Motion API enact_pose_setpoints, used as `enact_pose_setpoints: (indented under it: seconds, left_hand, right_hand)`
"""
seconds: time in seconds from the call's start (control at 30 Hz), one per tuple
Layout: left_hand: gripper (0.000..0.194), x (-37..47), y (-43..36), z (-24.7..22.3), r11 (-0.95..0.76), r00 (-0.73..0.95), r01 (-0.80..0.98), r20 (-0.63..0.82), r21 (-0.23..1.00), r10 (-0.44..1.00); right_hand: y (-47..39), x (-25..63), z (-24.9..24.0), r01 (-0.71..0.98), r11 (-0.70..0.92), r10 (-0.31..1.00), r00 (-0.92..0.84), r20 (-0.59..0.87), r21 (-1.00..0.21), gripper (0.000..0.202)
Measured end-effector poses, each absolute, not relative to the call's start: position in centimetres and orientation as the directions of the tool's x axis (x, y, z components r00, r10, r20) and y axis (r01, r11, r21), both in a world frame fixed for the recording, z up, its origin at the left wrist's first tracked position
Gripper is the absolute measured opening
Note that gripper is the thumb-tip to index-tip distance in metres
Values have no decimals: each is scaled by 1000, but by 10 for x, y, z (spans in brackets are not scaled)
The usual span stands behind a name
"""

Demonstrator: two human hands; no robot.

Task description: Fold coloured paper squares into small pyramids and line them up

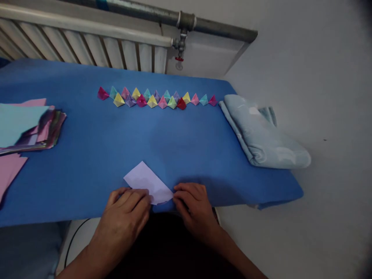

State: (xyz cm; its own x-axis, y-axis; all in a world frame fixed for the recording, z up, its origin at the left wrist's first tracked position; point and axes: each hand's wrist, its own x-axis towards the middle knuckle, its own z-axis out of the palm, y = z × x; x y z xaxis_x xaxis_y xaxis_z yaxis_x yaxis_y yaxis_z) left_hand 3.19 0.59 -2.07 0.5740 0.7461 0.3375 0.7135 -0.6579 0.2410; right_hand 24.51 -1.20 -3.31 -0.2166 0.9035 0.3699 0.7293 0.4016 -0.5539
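Note:
A pale lilac sheet of paper (148,181), partly folded, lies at the near edge of the blue table (116,135). My left hand (128,211) grips its lower left edge, fingers curled over it. At the paper's right corner, my right hand (193,205) pinches the tip between thumb and forefinger. The underside of the paper and part of its lower edge are hidden by my left fingers.
Several small folded paper pieces (152,101) in many colours form two staggered rows at the back. Stacked coloured paper (23,124) is at the left, with pink sheets (10,170) nearer. A folded grey-green cloth (261,135) lies right. Behind stands a radiator (104,50).

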Motion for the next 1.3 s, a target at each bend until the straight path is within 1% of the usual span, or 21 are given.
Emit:
enact_pose_setpoints:
  seconds: [0.17,0.33,0.47,0.7,0.83,0.97,1.3]
  left_hand:
    - [21,35,11,-18,-622,568,726,254,292,783]
    - [27,35,13,-23,-568,522,756,225,324,823]
    - [30,35,14,-28,-541,505,785,194,300,841]
    - [22,39,19,-25,-505,466,823,197,260,862]
    - [21,40,20,-24,-488,444,839,215,239,870]
    - [20,40,20,-25,-488,452,844,194,222,871]
    - [25,45,22,-23,-485,442,861,248,153,862]
  right_hand:
    - [-9,247,-34,719,387,912,-208,353,-577,10]
    - [-6,246,-34,735,350,928,-189,320,-580,10]
    - [-4,244,-33,737,327,937,-172,303,-592,10]
    - [-3,242,-33,754,293,946,-141,291,-588,10]
    - [-2,241,-34,749,302,943,-141,303,-590,9]
    - [-2,241,-34,756,290,946,-137,292,-586,9]
    - [-4,241,-32,759,269,954,-128,270,-593,8]
